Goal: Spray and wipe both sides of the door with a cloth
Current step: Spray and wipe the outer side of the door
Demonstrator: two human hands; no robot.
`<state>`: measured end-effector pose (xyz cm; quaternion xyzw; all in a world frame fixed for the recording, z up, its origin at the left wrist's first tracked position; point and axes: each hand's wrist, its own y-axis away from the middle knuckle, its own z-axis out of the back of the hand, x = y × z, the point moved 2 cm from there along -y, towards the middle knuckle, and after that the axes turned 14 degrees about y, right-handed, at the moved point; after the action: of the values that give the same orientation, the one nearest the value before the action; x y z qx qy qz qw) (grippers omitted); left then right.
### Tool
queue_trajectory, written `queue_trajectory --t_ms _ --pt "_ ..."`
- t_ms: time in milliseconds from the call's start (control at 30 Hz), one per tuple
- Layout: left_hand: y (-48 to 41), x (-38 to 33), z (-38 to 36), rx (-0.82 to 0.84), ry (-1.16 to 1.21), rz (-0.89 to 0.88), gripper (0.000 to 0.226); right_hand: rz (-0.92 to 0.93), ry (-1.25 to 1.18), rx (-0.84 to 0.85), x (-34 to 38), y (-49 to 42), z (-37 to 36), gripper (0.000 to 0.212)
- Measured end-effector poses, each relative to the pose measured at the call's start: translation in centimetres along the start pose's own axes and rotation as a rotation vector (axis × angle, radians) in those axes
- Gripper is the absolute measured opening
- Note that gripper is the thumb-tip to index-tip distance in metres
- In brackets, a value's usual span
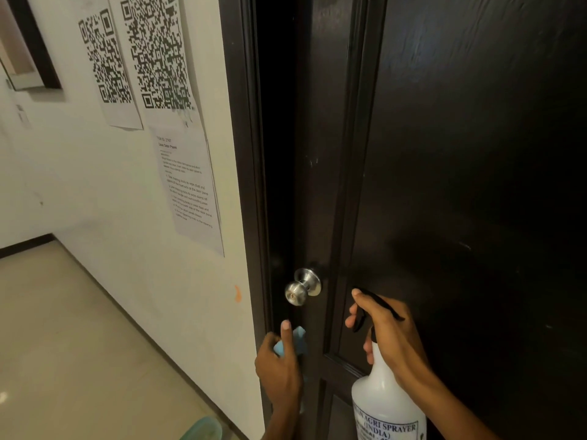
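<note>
A dark brown panelled door (460, 154) fills the right of the view, with a round steel knob (301, 287) near its left edge. My left hand (279, 366) grips a light blue cloth (293, 342) just below the knob, against the door's edge. My right hand (387, 335) holds a white spray bottle (386, 404) by its black trigger head, fingers curled on the trigger, nozzle aimed at the door panel to the right of the knob.
The dark door frame (244, 154) stands left of the door beside a narrow dark gap. On the white wall (95, 201) hang QR code sheets (155, 52) and an instruction sheet (187, 188). A greenish object (203, 430) sits on the tiled floor below.
</note>
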<state>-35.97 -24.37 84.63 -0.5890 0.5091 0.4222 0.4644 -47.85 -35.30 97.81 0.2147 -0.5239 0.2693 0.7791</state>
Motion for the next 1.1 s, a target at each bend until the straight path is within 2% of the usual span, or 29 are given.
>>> queue_trajectory --t_ms 100,167,233,333,433,500,600,667,800,867,967,1100 --pt "-1.9 -0.1 -1.0 0.062 -0.208 0.059 0.061 0.012 -0.011 -0.021 0.7 -0.2 -0.3 0.038" --pt "-2.8 0.1 -1.4 0.156 -0.267 0.07 0.054 0.011 -0.022 -0.033 1.1 -0.4 -0.8 0.038" --pt "-3.0 0.1 -1.5 0.248 -0.188 0.09 0.043 0.004 -0.019 -0.031 1.4 -0.6 -1.4 0.038" --pt "-2.7 -0.4 -1.3 0.318 0.067 0.205 0.034 -0.021 -0.015 -0.027 1.5 -0.9 -2.7 0.039" --pt "-2.5 -2.7 -1.8 0.325 0.299 0.327 0.046 -0.059 -0.019 -0.016 0.8 -0.9 -4.7 0.04" --pt "-2.6 -4.4 -2.5 0.321 0.379 0.337 0.051 -0.083 -0.003 -0.018 0.5 -1.0 -6.2 0.033" --pt "-2.7 -5.5 -3.1 0.387 0.455 0.418 0.059 -0.129 -0.122 -0.09 0.1 -1.2 -7.7 0.015" --pt "-2.8 -5.5 -2.8 0.475 0.468 0.482 0.06 -0.119 -0.165 -0.102 0.5 -0.9 -7.8 0.016" --pt "-2.9 -4.6 -2.2 0.643 0.405 0.481 0.046 -0.189 -0.128 -0.168 1.0 -0.2 -7.5 0.031" --pt "-2.5 -4.2 -2.3 0.663 0.396 0.543 0.052 -0.236 -0.126 -0.197 1.3 0.1 -7.5 0.029" --pt "-2.3 -4.6 -2.1 0.745 0.472 0.684 0.079 -0.24 -0.143 -0.21 1.6 0.2 -7.2 0.028" --pt "-2.0 -4.3 -2.3 0.749 0.577 0.764 0.069 -0.208 -0.141 -0.266 2.1 0.8 -6.4 0.022"
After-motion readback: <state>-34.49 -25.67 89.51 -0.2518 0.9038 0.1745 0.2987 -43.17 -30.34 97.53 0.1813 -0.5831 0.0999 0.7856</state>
